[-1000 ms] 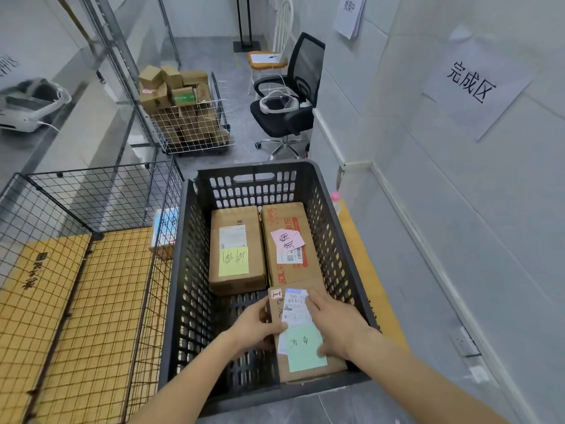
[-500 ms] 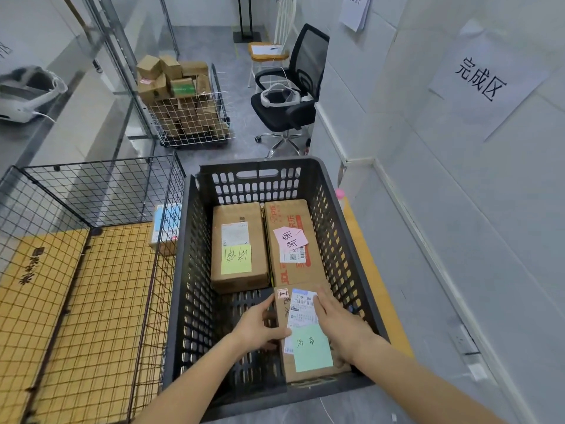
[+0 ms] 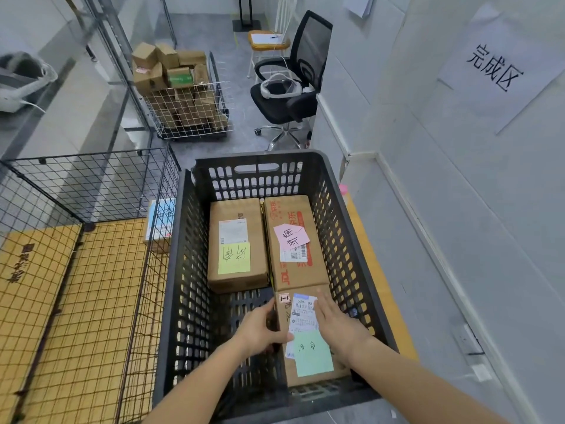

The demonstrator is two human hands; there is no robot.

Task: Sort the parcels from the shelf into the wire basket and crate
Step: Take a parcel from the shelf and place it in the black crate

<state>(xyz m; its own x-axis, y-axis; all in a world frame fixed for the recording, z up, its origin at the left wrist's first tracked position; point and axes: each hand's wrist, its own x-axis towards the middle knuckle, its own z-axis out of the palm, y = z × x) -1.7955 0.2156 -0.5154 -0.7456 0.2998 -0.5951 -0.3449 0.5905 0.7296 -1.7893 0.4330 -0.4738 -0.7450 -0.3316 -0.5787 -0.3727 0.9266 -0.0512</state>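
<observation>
Parcel w/ green note (image 3: 308, 341) lies in black crate (image 3: 342, 215), near-right corner, touching pink-note box (image 3: 293, 240). My left hand (image 3: 260, 330) curls round its left edge; my right hand (image 3: 336, 327) rests flat on top, fingers straight. Wire basket (image 3: 91, 185) adjoins crate on left.

Three parcels lie in the crate (image 3: 360, 240): two side by side against its far wall, a third (image 3: 308, 356) in its near right corner between both hands, while the wire basket (image 3: 91, 179) stands left of the crate, one box (image 3: 159, 228) in its far right corner
</observation>
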